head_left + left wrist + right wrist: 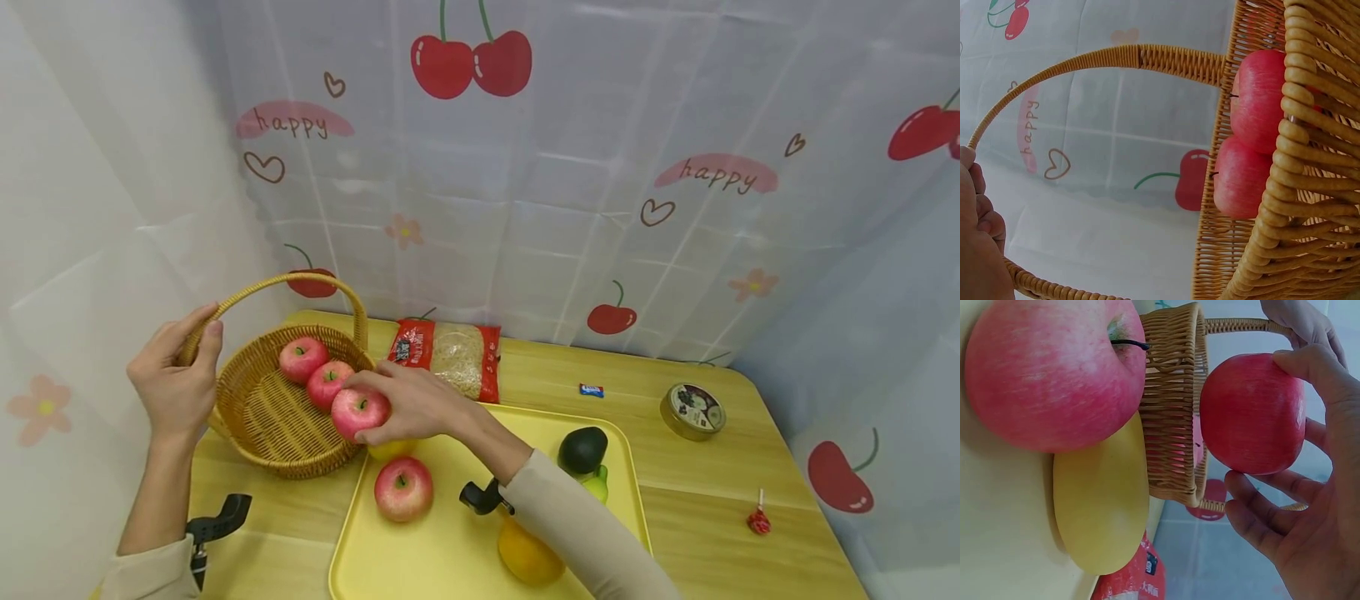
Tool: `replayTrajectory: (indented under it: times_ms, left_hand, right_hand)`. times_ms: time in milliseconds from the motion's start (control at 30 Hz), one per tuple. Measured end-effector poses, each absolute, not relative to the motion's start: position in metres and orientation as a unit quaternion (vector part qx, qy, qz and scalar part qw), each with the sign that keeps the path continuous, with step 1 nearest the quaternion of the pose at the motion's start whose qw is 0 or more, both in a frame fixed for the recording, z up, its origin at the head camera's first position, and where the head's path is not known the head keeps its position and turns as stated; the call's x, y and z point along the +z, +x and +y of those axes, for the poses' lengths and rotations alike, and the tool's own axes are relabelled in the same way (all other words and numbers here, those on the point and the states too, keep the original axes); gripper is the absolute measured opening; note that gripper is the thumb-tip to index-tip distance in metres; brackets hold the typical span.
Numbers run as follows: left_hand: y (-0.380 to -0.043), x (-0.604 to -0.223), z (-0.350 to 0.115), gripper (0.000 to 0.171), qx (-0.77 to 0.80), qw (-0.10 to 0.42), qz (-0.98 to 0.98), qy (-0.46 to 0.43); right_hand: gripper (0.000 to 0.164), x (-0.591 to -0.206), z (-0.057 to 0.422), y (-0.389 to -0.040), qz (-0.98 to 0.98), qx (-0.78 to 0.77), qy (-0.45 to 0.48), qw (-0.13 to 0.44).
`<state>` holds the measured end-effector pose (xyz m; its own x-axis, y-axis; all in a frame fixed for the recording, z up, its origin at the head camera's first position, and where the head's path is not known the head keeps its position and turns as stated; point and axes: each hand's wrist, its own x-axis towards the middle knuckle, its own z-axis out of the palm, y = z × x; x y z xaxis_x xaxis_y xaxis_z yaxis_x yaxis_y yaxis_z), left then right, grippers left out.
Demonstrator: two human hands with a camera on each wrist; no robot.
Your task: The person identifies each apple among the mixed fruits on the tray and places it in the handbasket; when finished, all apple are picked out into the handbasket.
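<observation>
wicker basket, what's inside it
Inside the wicker basket, two red apples show, with woven floor beside them. The right hand and the apple it grips hide part of the right side, so anything there can't be seen.

Left hand [178,375] curled in grip; right hand [416,402] pinching.

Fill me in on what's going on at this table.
A person is handling apples and a basket. The left grip holds the basket's handle, while the right grip holds one apple up by the basket's rim, above it. Two apples already lie inside. Another apple sits on the yellow tray, next to a yellow fruit.
</observation>
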<state>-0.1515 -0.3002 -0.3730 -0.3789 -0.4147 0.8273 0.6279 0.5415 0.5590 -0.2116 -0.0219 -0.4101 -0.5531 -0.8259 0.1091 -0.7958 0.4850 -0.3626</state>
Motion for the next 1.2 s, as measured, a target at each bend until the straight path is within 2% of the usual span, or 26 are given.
replayTrajectory:
  times_ms: [800,1200]
  left_hand:
    - [-0.152,-0.372,-0.301,0.016,-0.474,0.553,-0.680,-0.083]
    - [-0.151,-0.373,-0.300,0.016,-0.461,0.551,-0.692,-0.068]
  right_hand:
    - [0.073,-0.413,-0.041,-0.225,0.859,-0.193,-0.471,0.055]
    - [0.071,-0.416,-0.049,-0.226,0.863,-0.183,-0.467,0.056]
